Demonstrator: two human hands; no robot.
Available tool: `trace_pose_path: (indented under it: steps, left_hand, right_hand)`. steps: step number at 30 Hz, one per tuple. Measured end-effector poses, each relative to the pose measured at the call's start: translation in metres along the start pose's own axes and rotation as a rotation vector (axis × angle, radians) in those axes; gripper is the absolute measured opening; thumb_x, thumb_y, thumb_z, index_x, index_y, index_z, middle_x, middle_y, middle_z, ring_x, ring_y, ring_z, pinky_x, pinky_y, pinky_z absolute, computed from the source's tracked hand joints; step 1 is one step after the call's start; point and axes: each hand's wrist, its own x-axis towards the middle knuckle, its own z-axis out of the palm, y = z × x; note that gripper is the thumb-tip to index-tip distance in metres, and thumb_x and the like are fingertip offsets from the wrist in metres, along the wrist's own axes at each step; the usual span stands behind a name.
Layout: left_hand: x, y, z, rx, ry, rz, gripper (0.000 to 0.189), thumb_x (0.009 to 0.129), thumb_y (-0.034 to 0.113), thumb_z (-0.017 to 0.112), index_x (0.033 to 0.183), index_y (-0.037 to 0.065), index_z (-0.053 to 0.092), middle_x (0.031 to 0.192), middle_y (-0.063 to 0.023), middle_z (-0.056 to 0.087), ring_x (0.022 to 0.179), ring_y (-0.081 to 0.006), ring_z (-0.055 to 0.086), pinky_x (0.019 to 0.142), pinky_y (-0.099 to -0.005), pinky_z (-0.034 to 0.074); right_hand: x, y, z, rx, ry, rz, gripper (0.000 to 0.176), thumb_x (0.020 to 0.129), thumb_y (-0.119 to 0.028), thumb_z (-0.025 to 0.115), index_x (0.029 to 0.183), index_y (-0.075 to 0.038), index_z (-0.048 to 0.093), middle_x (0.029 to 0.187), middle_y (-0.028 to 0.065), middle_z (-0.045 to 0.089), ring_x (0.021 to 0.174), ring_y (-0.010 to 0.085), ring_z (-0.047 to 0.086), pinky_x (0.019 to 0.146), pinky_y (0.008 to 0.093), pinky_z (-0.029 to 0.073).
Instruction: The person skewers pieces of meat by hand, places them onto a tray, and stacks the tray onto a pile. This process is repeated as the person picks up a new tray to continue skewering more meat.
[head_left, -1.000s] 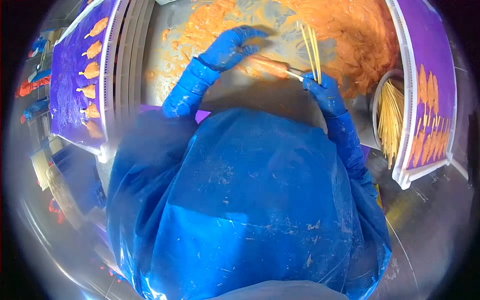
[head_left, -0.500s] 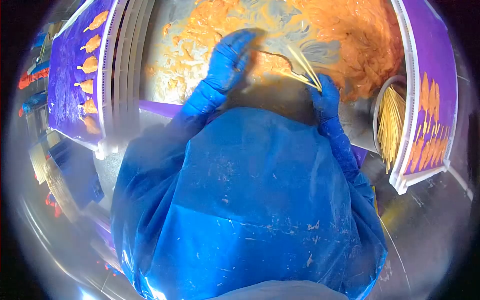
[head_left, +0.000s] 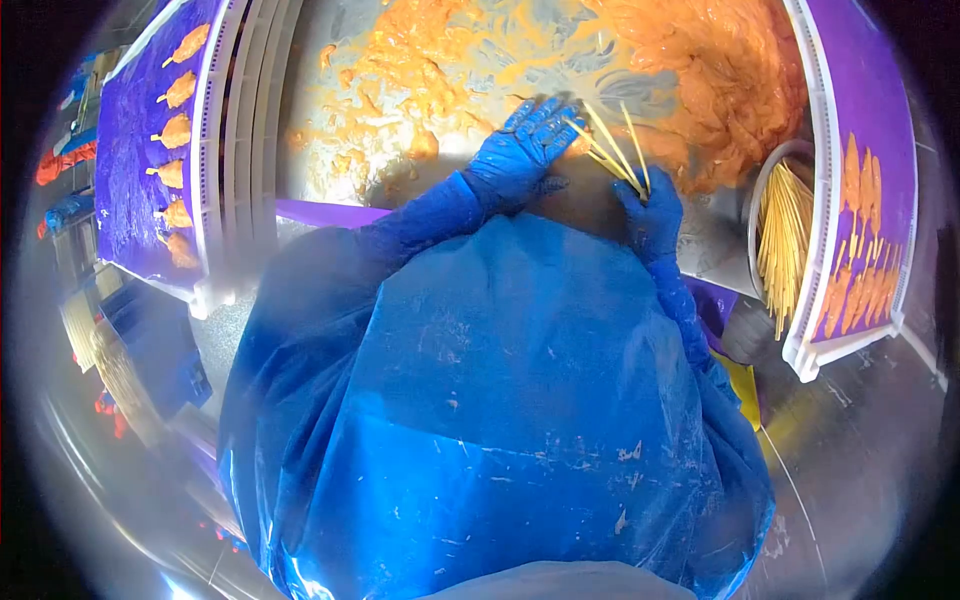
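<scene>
My left hand (head_left: 525,148), in a blue glove, lies flat with its fingers stretched out toward the upper right. A bit of orange, marinated meat (head_left: 580,146) shows at its fingertips, by the tips of the skewers; what lies beneath the palm is hidden. Several thin wooden skewers (head_left: 618,150) fan upward and leftward from my right hand (head_left: 656,212), whose gloved fingers are closed on their lower ends. Both hands are at the near edge of a metal work surface (head_left: 335,110) smeared with orange marinade.
A large heap of marinated meat (head_left: 725,80) covers the far right. Beside it, a round container (head_left: 755,215) holds many skewers (head_left: 785,235). Purple-lined trays with skewered meat stand at the right (head_left: 880,90) and left (head_left: 130,200).
My left hand has moved right and flattened out, covering the area where a strip of meat was showing. The skewers in my right hand have spread and turned more upright.
</scene>
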Motion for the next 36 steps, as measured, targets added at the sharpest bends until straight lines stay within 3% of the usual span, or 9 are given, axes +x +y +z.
trace_pose_path:
  steps: [4, 8, 11, 15, 18, 20, 23, 30, 36]
  left_hand:
    - [0.013, 0.006, 0.015, -0.031, 0.007, 0.107, 0.078, 0.082, 0.04, 0.067, 0.146, 0.007, 0.036, 0.151, -0.0179, 0.035, 0.142, -0.0349, 0.03, 0.117, -0.0498, 0.021]
    - [0.022, 0.014, 0.032, -0.134, -0.029, 0.215, 0.076, 0.083, 0.04, 0.066, 0.145, 0.007, 0.037, 0.15, -0.0183, 0.037, 0.14, -0.0353, 0.033, 0.116, -0.0499, 0.023]
    - [0.017, 0.018, 0.005, -0.151, -0.041, 0.251, 0.058, 0.088, 0.033, 0.053, 0.139, 0.006, 0.045, 0.142, -0.0195, 0.046, 0.135, -0.0347, 0.04, 0.114, -0.0485, 0.027]
    - [-0.034, -0.017, -0.03, -0.248, 0.366, -0.339, 0.064, 0.092, 0.041, 0.053, 0.142, 0.002, 0.043, 0.142, -0.0227, 0.045, 0.135, -0.0413, 0.036, 0.112, -0.0507, 0.025]
    - [-0.065, -0.017, -0.033, -0.143, 0.484, -0.386, 0.055, 0.091, 0.017, 0.058, 0.142, 0.008, 0.044, 0.148, -0.0182, 0.04, 0.137, -0.0413, 0.033, 0.114, -0.0481, 0.026]
    - [-0.076, -0.008, -0.033, -0.204, 0.509, -0.44, 0.048, 0.093, 0.018, 0.057, 0.139, 0.008, 0.048, 0.148, -0.0178, 0.04, 0.137, -0.0387, 0.035, 0.115, -0.0465, 0.026]
    - [-0.089, 0.009, -0.036, -0.346, 0.523, -0.522, 0.041, 0.092, 0.014, 0.057, 0.133, 0.008, 0.055, 0.147, -0.0176, 0.04, 0.137, -0.0359, 0.037, 0.115, -0.0449, 0.027]
    - [-0.107, 0.047, -0.04, -0.46, 0.572, -0.638, 0.032, 0.094, 0.011, 0.056, 0.124, 0.004, 0.062, 0.146, -0.0159, 0.044, 0.134, -0.0317, 0.041, 0.113, -0.0427, 0.031]
    - [-0.127, 0.07, -0.045, -0.554, 0.626, -0.766, 0.031, 0.093, 0.006, 0.056, 0.123, 0.008, 0.064, 0.143, -0.0126, 0.048, 0.131, -0.0289, 0.045, 0.11, -0.0402, 0.036]
  right_hand:
    - [0.009, 0.028, 0.012, -0.18, 0.08, -0.298, 0.021, 0.081, -0.018, 0.073, 0.094, -0.002, 0.065, 0.085, 0.0152, 0.063, 0.078, 0.0293, 0.061, 0.074, 0.036, 0.049]
    - [0.009, 0.028, 0.012, -0.115, 0.076, -0.241, 0.021, 0.081, -0.017, 0.072, 0.094, -0.002, 0.065, 0.086, 0.0148, 0.064, 0.079, 0.0293, 0.062, 0.073, 0.0364, 0.049]
    - [0.007, 0.023, 0.009, -0.109, 0.051, -0.141, 0.02, 0.082, -0.016, 0.072, 0.094, -0.002, 0.065, 0.087, 0.0152, 0.065, 0.08, 0.0315, 0.063, 0.073, 0.0373, 0.049]
    - [0.008, 0.021, 0.009, -0.025, 0.08, -0.295, 0.02, 0.082, -0.015, 0.071, 0.095, -0.002, 0.063, 0.086, 0.0148, 0.064, 0.079, 0.0277, 0.063, 0.072, 0.0352, 0.048]
    - [0.009, 0.024, 0.01, -0.148, 0.066, -0.369, 0.019, 0.083, -0.015, 0.07, 0.096, -0.002, 0.063, 0.086, 0.0125, 0.065, 0.078, 0.0222, 0.062, 0.071, 0.0328, 0.048]
    - [0.015, 0.028, 0.008, -0.156, 0.049, -0.422, 0.018, 0.084, -0.015, 0.07, 0.096, -0.002, 0.063, 0.086, 0.0105, 0.065, 0.077, 0.0186, 0.061, 0.07, 0.0312, 0.047]
    - [0.015, 0.014, -0.004, 0.414, -0.267, 0.076, 0.016, 0.086, -0.014, 0.07, 0.096, -0.002, 0.067, 0.082, -0.0004, 0.063, 0.076, 0.0099, 0.057, 0.068, 0.027, 0.047]
    - [0.032, 0.025, -0.006, 0.369, -0.446, 0.137, 0.017, 0.086, -0.015, 0.07, 0.099, -0.004, 0.071, 0.076, -0.0047, 0.06, 0.067, 0.0072, 0.053, 0.06, 0.0235, 0.043]
    - [0.041, 0.008, -0.014, 0.384, -0.437, 0.276, 0.018, 0.086, -0.014, 0.071, 0.103, -0.008, 0.071, 0.074, -0.0076, 0.057, 0.059, 0.002, 0.043, 0.049, 0.0196, 0.031]
